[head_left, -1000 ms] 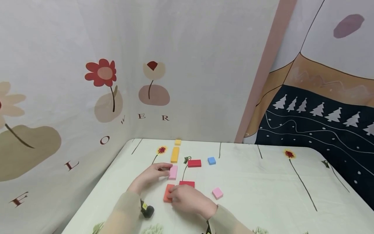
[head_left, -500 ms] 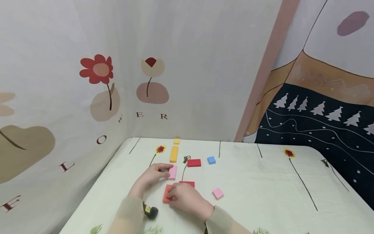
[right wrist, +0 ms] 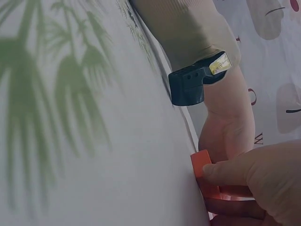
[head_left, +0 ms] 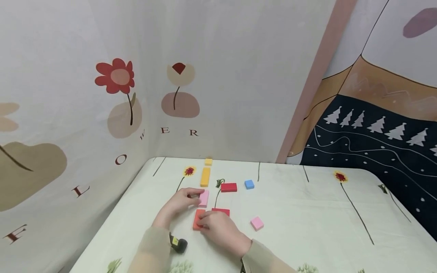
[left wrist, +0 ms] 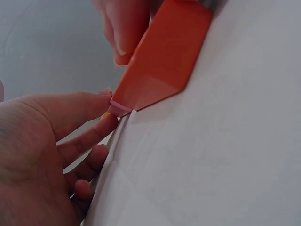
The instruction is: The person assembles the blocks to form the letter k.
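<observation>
A column of flat blocks runs away from me on the white tablecloth. My left hand pinches the pink block from its left side; the left wrist view shows its thumb and fingertip against the end of that block. Just nearer to me lies the orange block, gripped between the thumb and fingers of my right hand. In the right wrist view, the thumb lies on the orange block. Only a narrow gap separates the orange and pink blocks. Beyond them are a long yellow block and a small yellow block.
A red block, partly covered by my right hand, lies right of the column. Farther back are another red block and a small blue block. A small pink block lies to the right. Printed cloth walls stand behind the table.
My right hand has pushed the orange block slightly away from me, closer to the pink block. The left hand stays at the pink block. The head view has shifted a little.
</observation>
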`<state>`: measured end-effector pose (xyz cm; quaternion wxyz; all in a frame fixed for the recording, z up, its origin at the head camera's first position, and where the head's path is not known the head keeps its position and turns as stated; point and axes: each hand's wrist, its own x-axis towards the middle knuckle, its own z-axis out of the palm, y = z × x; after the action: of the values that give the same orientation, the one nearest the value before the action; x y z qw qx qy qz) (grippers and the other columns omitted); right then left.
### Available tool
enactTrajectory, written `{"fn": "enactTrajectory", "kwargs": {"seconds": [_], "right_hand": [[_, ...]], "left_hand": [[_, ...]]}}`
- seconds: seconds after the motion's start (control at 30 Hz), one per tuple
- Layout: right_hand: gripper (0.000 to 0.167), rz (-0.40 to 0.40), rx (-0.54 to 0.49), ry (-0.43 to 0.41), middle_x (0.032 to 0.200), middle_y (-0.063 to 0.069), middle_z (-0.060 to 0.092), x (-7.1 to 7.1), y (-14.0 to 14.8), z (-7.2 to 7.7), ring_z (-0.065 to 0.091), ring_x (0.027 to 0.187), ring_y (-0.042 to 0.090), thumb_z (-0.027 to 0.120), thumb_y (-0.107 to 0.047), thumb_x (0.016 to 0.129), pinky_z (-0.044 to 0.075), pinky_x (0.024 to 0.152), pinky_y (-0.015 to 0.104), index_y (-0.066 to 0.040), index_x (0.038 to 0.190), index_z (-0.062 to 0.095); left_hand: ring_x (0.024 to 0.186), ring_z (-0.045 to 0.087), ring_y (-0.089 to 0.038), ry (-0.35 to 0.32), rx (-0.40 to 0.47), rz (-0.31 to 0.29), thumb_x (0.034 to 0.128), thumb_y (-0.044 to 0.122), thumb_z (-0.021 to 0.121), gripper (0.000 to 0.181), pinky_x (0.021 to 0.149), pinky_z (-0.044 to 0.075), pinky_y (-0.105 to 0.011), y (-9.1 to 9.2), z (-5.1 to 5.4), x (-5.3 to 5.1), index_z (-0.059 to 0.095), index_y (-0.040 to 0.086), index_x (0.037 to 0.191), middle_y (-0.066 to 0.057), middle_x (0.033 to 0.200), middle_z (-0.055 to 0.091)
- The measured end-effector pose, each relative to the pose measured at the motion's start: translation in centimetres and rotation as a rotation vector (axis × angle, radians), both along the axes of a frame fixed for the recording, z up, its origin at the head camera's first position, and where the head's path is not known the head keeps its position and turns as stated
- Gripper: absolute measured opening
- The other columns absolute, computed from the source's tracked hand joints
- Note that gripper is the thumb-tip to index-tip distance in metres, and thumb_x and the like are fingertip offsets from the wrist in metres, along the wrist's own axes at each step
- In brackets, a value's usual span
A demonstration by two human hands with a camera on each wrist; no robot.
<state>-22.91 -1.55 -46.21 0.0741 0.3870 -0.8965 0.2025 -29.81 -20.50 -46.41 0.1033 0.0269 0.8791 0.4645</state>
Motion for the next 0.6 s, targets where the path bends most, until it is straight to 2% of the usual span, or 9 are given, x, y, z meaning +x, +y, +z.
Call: {"fn": "enactTrajectory", "kwargs": {"seconds": [0.37,0.6], "right_hand": [[0.016,-0.067,-0.012,0.009,0.107,-0.005,0.071,-0.4,-0.43,-0.18,0.064,0.102,0.006,0.075,-0.014,0.085,0.051,0.087,0.021,-0.014,0.101,0.078],[0.015,-0.071,-0.029,0.04,0.109,-0.005,0.071,-0.72,-0.28,-0.46,0.063,0.104,0.006,0.073,-0.013,0.087,0.05,0.088,0.02,-0.015,0.1,0.078]], "left_hand": [[0.128,0.045,-0.031,-0.007,-0.007,0.01,0.0868,0.021,0.073,0.035,0.103,0.032,-0.064,0.08,0.16,0.04,0.069,0.028,0.122,-0.007,0.134,0.057],[0.129,0.045,-0.031,-0.006,0.005,-0.001,0.0872,0.021,0.072,0.035,0.104,0.03,-0.064,0.03,0.04,-0.12,0.07,0.028,0.121,-0.006,0.134,0.057]]}}
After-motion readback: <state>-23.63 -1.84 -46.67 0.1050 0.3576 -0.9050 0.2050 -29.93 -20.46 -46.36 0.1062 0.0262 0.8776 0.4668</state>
